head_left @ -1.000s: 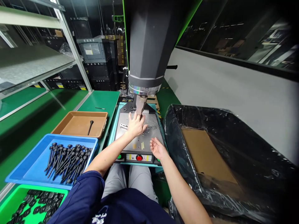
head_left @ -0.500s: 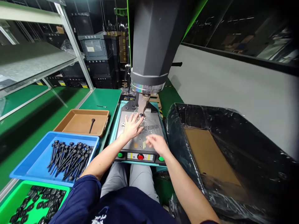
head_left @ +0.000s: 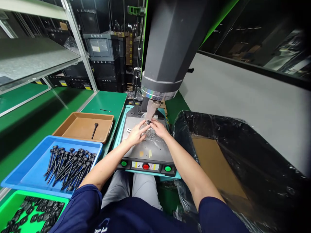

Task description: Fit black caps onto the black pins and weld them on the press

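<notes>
**Looks like the lining-up step**

Far left, blue tray (head_left: 24, 173) with a heap of black stemmed parts (head_left: 70, 166); brown tray (head_left: 81, 124) behind it has just one. Left hand (head_left: 136, 134): fingers spread, tips at a small black piece (head_left: 148, 122) by the metal horn's (head_left: 151, 110) lower end. Right hand (head_left: 159, 129): fingers together, tips there too. Can't tell if either's pinching. I'd say the next move calls for small, steady nudges.

A warning triangle (head_left: 151, 166) stands on the control panel (head_left: 161, 168).
</notes>
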Demonstrator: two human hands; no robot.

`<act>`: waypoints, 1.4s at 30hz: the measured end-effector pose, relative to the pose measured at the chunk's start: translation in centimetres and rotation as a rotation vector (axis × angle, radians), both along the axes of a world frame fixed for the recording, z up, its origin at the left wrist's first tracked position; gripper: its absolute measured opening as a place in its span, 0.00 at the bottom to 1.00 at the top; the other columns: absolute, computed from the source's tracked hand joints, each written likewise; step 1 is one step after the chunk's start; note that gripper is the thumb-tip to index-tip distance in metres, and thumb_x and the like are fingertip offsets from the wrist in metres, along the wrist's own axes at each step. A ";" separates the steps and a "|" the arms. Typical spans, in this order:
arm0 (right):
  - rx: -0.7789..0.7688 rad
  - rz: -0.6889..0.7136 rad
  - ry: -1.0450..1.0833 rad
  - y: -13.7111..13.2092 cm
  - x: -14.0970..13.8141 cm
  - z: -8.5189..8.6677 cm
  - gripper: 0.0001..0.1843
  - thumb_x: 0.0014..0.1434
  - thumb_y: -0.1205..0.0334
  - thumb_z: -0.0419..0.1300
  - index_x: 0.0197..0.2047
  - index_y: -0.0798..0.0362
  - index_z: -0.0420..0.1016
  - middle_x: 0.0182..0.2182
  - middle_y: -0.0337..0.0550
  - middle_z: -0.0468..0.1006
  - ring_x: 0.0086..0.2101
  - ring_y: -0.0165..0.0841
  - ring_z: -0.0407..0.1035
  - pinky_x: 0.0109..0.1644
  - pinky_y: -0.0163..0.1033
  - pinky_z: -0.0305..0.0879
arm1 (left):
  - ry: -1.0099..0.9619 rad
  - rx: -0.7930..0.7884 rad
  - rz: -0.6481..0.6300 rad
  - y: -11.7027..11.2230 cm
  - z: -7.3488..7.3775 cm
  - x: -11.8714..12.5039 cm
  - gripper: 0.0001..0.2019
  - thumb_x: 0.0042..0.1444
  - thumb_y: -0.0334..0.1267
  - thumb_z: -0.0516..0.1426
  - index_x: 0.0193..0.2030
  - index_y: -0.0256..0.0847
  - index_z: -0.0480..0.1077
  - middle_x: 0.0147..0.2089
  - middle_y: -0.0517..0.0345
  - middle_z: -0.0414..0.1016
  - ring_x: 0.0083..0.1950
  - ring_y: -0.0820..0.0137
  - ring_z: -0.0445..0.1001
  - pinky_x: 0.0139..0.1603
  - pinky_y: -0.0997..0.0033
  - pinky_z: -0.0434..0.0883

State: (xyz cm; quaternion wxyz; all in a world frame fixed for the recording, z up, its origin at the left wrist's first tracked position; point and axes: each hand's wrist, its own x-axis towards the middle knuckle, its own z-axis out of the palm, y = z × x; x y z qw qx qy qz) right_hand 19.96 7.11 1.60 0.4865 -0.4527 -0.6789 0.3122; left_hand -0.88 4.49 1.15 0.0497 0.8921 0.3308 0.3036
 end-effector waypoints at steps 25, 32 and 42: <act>-0.060 0.060 0.082 -0.3 0.4 -0.5 0.21 0.59 0.47 0.61 0.53 0.44 0.78 0.58 0.40 0.73 0.61 0.40 0.64 0.69 0.50 0.52 | -0.373 -0.067 0.033 3.0 -1.6 2.2 0.20 0.67 0.43 0.49 0.61 0.39 0.70 0.62 0.45 0.72 0.64 0.61 0.69 0.64 0.53 0.68; -0.035 0.041 -0.062 0.1 0.5 -0.3 0.21 0.59 0.49 0.58 0.51 0.48 0.79 0.56 0.44 0.75 0.60 0.41 0.65 0.67 0.49 0.55 | -0.443 0.128 -0.063 3.7 -3.9 2.1 0.21 0.67 0.40 0.51 0.65 0.41 0.64 0.64 0.44 0.69 0.66 0.63 0.68 0.66 0.55 0.69; -0.035 0.035 -0.274 0.5 1.0 1.3 0.16 0.59 0.53 0.57 0.46 0.49 0.79 0.52 0.44 0.78 0.54 0.41 0.70 0.62 0.47 0.61 | -0.512 0.156 -0.171 3.8 -3.4 1.7 0.18 0.65 0.37 0.54 0.61 0.40 0.66 0.62 0.42 0.70 0.63 0.63 0.71 0.62 0.57 0.73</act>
